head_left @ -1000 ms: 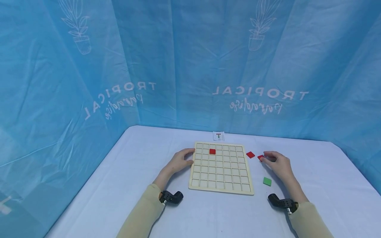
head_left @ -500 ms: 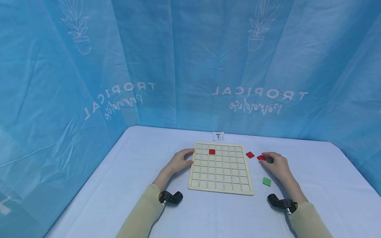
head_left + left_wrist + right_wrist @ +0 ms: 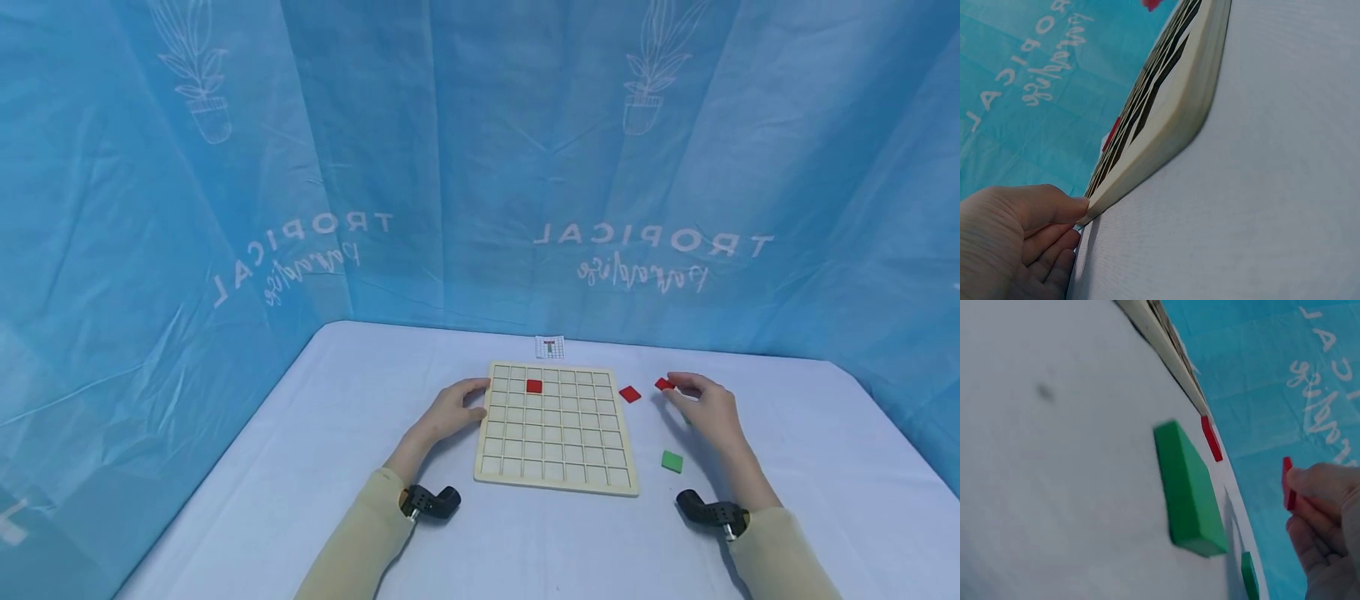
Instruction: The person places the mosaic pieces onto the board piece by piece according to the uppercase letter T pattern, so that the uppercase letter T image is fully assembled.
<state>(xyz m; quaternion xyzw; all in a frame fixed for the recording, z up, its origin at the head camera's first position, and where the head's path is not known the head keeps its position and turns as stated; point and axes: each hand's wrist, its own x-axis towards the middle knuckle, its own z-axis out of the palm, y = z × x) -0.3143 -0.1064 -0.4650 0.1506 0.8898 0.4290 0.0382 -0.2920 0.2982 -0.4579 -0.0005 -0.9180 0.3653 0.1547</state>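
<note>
In the head view a pale wooden grid board lies on the table, with one red square tile set in its upper part. My left hand rests against the board's left edge, thumb and index finger apart along it. Beyond the right side, my right hand pinches a second red tile between thumb and fingers, lifted above the cloth. Another red tile lies by the board's right edge. A green tile sits nearer me, and another green tile is mostly hidden behind my right hand in the head view.
Behind the board lies a small card printed with a grid and a red and green T-shaped pattern. White cloth covers the table. Blue printed curtains stand along its back and sides.
My right hand has taken hold of the red tile and raised it off the table, slightly away from me. A green tile now shows partly behind that hand. My left hand stays still.
</note>
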